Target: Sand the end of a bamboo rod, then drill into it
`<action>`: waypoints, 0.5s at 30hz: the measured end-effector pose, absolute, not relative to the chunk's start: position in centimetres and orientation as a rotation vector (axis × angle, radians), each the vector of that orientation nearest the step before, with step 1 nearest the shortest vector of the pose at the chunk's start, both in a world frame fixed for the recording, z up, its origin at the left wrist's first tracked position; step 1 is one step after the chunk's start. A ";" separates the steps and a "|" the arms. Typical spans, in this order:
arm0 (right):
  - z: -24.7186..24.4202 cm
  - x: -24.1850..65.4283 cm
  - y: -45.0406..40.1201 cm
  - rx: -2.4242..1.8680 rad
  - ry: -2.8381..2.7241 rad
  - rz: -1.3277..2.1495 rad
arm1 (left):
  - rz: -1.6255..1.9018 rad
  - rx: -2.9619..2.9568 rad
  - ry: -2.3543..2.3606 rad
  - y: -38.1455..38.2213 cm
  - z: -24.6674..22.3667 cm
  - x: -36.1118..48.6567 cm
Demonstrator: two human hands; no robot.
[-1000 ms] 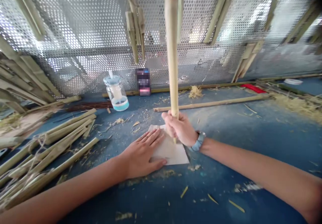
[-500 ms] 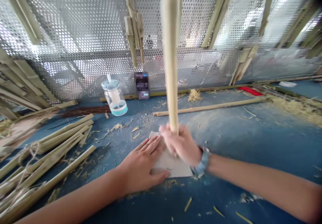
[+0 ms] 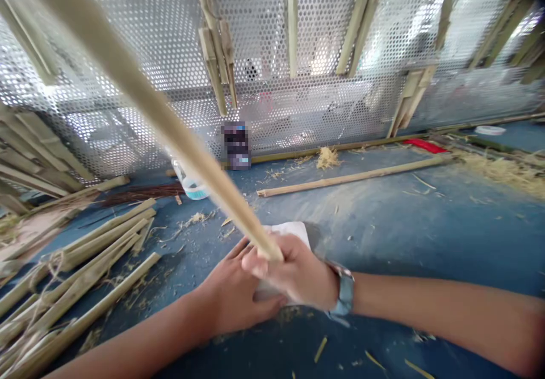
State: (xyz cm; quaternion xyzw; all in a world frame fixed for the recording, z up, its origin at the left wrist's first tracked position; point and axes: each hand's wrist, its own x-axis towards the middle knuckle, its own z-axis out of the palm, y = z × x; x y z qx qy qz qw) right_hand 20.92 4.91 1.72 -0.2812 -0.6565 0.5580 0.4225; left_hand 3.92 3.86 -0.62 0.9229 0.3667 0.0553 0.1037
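Note:
My right hand is closed around the lower end of a long pale bamboo stick. The stick slants up to the far left, out of the top of the view, slightly blurred. Pressed flat on a whitish sheet on the blue table is my left hand, its fingers stretched out and partly covered by the right hand. The stick's lowest tip is hidden in my right hand, so I cannot tell whether it touches the sheet.
Bundled bamboo strips lie on the left. A clear plastic bottle, partly behind the stick, and a pixelated dark object stand near the perforated metal wall. A thin bamboo rod and shavings lie beyond my hands.
The bamboo stick has swung from nearly upright to a steep lean toward the left. My right hand has shifted slightly left and lower, over my left fingers. The left hand stays on the sheet.

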 end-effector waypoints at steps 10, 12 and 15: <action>1.8 20.6 5.7 -0.822 -1.489 1.488 | 0.037 2.720 1.117 3.8 -0.1 4.2; 1.9 20.6 6.1 -0.864 -1.465 1.423 | 0.023 2.720 1.121 3.8 -0.1 4.2; 2.2 20.9 6.9 -0.978 -1.234 1.295 | -0.002 2.724 1.097 3.8 -0.1 4.1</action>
